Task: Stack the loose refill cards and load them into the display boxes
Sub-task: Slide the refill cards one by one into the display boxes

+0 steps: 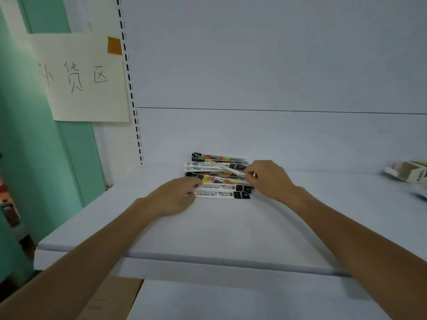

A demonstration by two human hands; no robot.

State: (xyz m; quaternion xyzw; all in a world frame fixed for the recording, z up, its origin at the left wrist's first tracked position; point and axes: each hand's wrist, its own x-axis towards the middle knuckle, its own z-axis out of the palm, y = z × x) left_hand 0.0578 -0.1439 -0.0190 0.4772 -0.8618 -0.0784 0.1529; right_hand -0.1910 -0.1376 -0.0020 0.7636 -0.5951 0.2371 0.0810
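Several long, narrow refill cards (219, 181) lie side by side on the white shelf (208, 227), near the back panel. Some show black-and-white backs with barcodes, others colourful fronts. My left hand (175, 197) rests on the left ends of the nearest cards, fingers bent over them. My right hand (268, 179) pinches the right end of one card (225, 166), which is lifted and tilted across the others. A display box (406, 173) lies blurred at the far right edge of the shelf.
A paper sign (80, 77) with handwriting is taped to the slotted shelf upright (132, 93) at the left. A green wall stands further left. A cardboard surface (111, 301) shows below the shelf's front edge.
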